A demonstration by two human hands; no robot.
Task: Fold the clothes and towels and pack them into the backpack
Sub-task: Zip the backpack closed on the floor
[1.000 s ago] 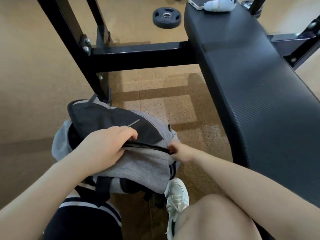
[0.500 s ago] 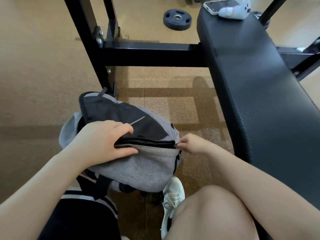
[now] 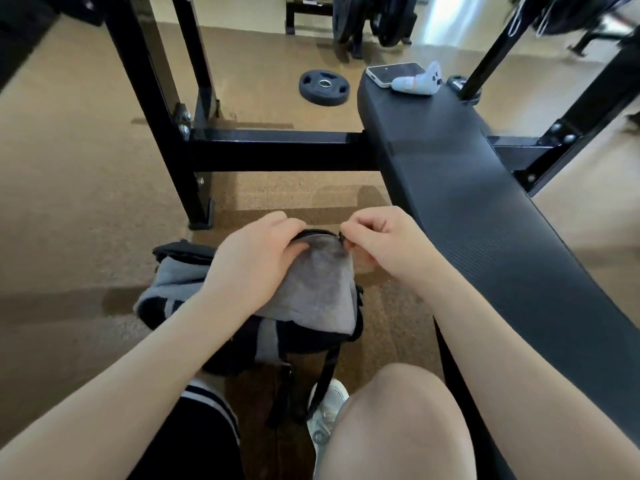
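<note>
On floor: one backpack (image 3: 311, 289) | left hand (image 3: 256, 258) grips it | right hand (image 3: 384, 240) pinches zipper (image 3: 341, 236)

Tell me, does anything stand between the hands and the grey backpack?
No. The left hand grips the top of the grey fabric backpack, and the right hand pinches its black zipper. Both touch it directly.

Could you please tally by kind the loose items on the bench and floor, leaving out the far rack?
Backpack: 1
Phone: 1
Pale blue sock: 1
Weight plate on the floor: 1
Total: 4
</note>
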